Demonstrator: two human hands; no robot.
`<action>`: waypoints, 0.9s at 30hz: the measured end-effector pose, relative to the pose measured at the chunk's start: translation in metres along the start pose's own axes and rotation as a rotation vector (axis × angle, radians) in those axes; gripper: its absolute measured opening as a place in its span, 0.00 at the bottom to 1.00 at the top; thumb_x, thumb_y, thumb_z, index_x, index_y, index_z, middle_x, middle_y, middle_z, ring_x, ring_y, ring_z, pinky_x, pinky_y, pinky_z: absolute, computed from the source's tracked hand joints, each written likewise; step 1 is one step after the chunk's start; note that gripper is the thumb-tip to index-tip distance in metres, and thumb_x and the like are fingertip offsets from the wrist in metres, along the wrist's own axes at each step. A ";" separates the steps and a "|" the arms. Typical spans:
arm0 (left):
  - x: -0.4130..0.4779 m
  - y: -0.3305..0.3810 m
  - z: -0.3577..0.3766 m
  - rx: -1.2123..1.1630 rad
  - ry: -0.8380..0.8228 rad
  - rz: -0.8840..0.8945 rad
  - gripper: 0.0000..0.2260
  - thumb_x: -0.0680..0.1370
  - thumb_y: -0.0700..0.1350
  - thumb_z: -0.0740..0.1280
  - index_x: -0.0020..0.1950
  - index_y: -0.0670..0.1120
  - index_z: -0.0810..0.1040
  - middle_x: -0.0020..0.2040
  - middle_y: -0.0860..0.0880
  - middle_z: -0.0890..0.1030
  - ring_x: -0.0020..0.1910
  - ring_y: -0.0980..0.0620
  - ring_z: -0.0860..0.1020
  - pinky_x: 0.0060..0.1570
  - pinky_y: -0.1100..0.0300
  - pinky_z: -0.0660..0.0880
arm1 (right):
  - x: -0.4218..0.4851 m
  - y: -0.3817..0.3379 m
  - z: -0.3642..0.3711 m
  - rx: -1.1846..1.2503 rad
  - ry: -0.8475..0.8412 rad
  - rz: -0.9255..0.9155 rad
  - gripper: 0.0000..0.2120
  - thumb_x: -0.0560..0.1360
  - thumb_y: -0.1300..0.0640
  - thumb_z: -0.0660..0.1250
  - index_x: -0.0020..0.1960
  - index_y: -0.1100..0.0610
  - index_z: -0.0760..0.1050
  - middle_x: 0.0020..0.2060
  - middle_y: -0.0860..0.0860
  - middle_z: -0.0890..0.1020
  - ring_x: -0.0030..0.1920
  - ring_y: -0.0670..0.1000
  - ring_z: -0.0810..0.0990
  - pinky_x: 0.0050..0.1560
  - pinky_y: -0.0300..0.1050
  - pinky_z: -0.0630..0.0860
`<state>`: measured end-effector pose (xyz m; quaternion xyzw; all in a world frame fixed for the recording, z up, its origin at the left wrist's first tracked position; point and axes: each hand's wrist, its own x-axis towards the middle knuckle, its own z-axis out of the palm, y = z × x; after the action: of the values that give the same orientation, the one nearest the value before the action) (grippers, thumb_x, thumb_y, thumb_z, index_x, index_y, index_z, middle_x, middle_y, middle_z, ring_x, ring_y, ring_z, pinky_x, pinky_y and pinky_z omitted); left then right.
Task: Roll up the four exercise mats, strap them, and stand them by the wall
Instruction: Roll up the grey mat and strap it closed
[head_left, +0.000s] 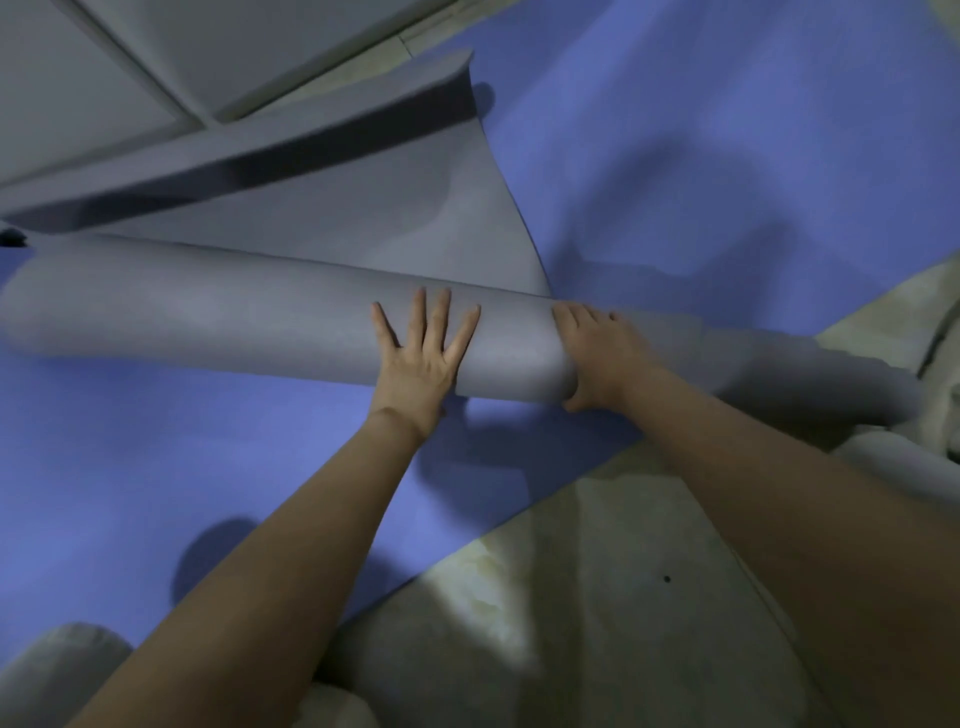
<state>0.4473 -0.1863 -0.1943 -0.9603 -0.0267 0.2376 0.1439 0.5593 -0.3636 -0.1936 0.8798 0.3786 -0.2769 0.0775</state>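
Fingers (420, 317) spread wide on the left hand (415, 364), pressed flat on top of the grey roll (208, 322). Right hand (597, 353) just beside, curled over the roll with thumb tucked under the near side. Lying across a blue mat (727, 156), unrolled tail (363, 223) stretching away beyond. Looks light, soft, springy foam, likely to uncoil if released. Best handled with palms well apart along the top, pressing down and forward, ends kept even.
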 end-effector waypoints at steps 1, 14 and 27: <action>0.001 -0.002 -0.002 0.013 -0.004 -0.012 0.54 0.65 0.53 0.75 0.77 0.46 0.40 0.75 0.36 0.53 0.74 0.34 0.55 0.62 0.26 0.56 | -0.001 0.001 0.000 0.003 0.006 -0.003 0.48 0.61 0.49 0.76 0.73 0.61 0.55 0.68 0.58 0.65 0.67 0.59 0.67 0.65 0.54 0.66; -0.032 0.015 -0.028 -0.066 -0.107 0.216 0.45 0.71 0.50 0.71 0.77 0.50 0.43 0.70 0.40 0.56 0.72 0.37 0.55 0.65 0.40 0.59 | -0.060 0.010 0.023 0.186 -0.174 -0.053 0.53 0.63 0.45 0.76 0.77 0.56 0.48 0.74 0.53 0.61 0.71 0.55 0.65 0.67 0.46 0.63; 0.001 0.006 -0.046 -0.218 -0.352 0.268 0.50 0.63 0.53 0.78 0.76 0.55 0.50 0.71 0.42 0.59 0.71 0.41 0.59 0.64 0.37 0.61 | -0.089 -0.036 0.022 0.063 -0.053 -0.075 0.38 0.77 0.61 0.61 0.77 0.58 0.40 0.77 0.53 0.44 0.76 0.55 0.49 0.73 0.50 0.52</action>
<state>0.4692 -0.2040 -0.1579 -0.9089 0.0508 0.4139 -0.0003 0.4746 -0.4015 -0.1603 0.8592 0.4002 -0.3148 0.0493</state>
